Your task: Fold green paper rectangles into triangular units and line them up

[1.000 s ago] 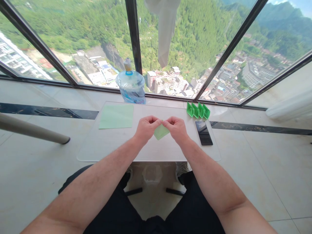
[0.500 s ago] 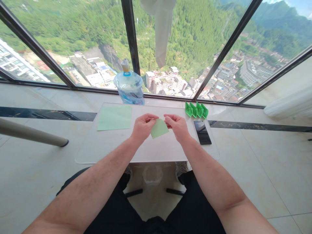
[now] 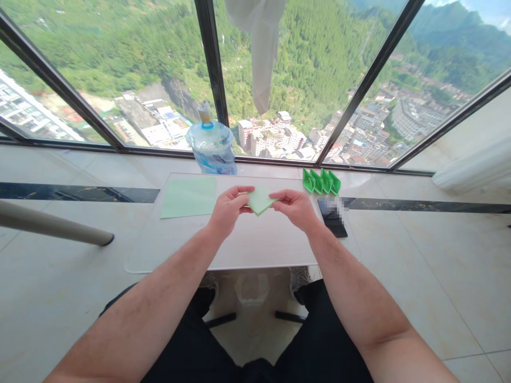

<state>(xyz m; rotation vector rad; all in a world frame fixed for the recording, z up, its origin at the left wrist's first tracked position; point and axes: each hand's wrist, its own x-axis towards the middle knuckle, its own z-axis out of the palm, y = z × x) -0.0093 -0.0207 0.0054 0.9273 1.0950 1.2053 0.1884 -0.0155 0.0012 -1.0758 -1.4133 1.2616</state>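
Note:
Between my two hands is a small piece of folded light green paper (image 3: 260,201), held above the middle of the low white table (image 3: 255,244). One corner of it points down toward me. My left hand (image 3: 230,207) pinches its left corner between thumb and fingers. At the right corner, my right hand (image 3: 293,206) grips it the same way. A flat light green sheet (image 3: 188,197) lies on the table to the left of my hands. Several folded bright green paper boats (image 3: 321,182) stand in a row at the far right corner.
A dark phone (image 3: 333,218) rests near the table's right edge, beside my right forearm. Behind the table stands a large clear water jug (image 3: 211,146) against the window. A grey pole (image 3: 56,223) reaches in from the left.
Both hands have shifted their hold on the folded paper. It has turned from a fan-like shape into a flatter diamond, gripped at its left and right corners, and my hands are slightly farther apart.

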